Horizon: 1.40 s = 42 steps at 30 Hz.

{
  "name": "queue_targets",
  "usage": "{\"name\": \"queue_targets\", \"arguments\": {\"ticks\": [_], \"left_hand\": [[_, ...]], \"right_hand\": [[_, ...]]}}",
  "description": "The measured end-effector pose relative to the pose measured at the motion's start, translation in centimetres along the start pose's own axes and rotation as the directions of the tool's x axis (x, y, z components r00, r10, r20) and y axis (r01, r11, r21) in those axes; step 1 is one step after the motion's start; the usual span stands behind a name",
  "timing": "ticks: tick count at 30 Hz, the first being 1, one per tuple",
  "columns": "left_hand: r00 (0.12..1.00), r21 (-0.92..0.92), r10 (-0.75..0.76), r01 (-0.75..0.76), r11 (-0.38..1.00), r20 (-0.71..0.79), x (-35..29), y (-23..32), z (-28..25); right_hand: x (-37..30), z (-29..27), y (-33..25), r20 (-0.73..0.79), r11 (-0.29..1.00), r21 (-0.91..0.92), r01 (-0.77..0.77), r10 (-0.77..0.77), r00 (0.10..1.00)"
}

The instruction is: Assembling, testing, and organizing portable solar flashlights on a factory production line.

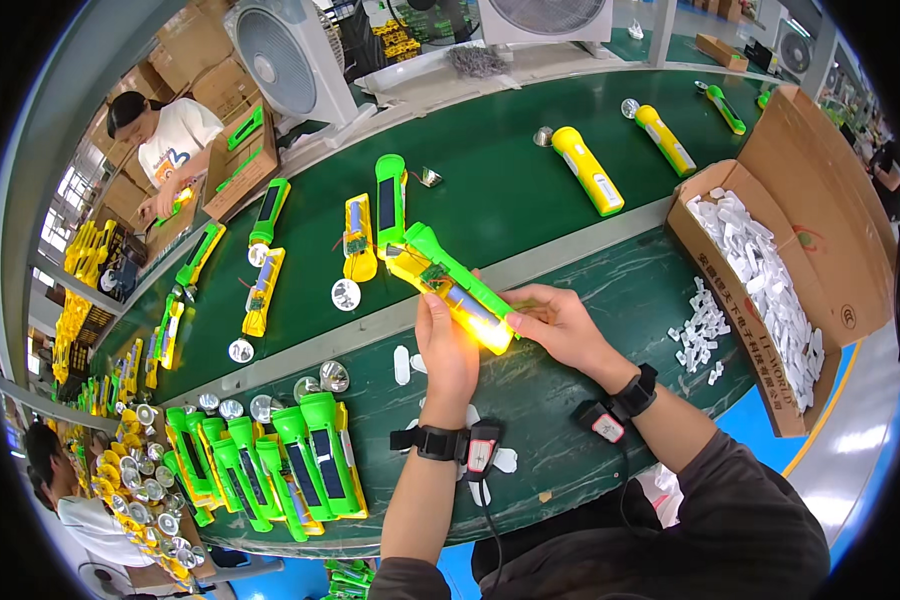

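Over the near edge of the conveyor I hold a flashlight (467,279) at a slant. Its green and yellow shell halves are parted, showing a blue-grey battery and a small green circuit board with wires; the lower end glows bright yellow. My left hand (447,345) is closed around its yellow half from below. The fingers of my right hand (560,322) pinch the green half near the lit end. Just beyond lie a green shell half with a dark panel (391,200) and a yellow half (358,245) with a battery, its round reflector (346,295) beside it.
Several green flashlights (315,455) lie in a row on the near left table, reflectors (334,376) behind them. At right stands a cardboard box (770,330) of small white plastic pieces, with a loose pile (701,328) beside it. Yellow flashlights (587,170) rest on the conveyor (490,150). Co-workers sit at left.
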State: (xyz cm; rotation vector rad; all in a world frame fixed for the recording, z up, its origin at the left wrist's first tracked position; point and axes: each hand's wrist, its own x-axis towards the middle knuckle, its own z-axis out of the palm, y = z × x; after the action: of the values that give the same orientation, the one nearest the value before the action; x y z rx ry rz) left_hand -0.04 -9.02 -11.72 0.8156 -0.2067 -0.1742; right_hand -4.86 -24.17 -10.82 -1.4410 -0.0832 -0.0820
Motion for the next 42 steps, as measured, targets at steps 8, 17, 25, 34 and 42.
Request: {"name": "queue_targets", "arguments": {"ticks": [8, 17, 25, 34, 42], "left_hand": [[0.998, 0.181, -0.052, 0.056, 0.982, -0.028, 0.1, 0.2, 0.9], [0.964, 0.446, 0.253, -0.261, 0.856, 0.08, -1.0, -2.3, -3.7], [0.937, 0.685, 0.316, -0.134, 0.716, -0.146, -0.1, -3.3, -0.8], [0.991, 0.669, -0.05, 0.119, 0.734, -0.121, -0.8, 1.2, 2.6], [0.996, 0.119, -0.086, 0.084, 0.989, 0.009, 0.4, -0.7, 0.1]], "right_hand": [[0.1, -0.6, -0.2, 0.067, 0.983, -0.18, 0.033, -0.021, 0.998], [2.8, 11.6, -7.9, 0.544, 0.391, -0.696, 0.602, -0.261, 0.798], [1.8, 16.8, -4.8, 0.685, -0.179, -0.723, 0.668, -0.056, 0.726], [5.7, 11.2, -4.8, 0.471, 0.888, -0.386, 0.251, -0.045, 0.881], [5.3, 5.9, -8.0, 0.241, 0.977, -0.189, 0.102, -0.054, 0.969]]}}
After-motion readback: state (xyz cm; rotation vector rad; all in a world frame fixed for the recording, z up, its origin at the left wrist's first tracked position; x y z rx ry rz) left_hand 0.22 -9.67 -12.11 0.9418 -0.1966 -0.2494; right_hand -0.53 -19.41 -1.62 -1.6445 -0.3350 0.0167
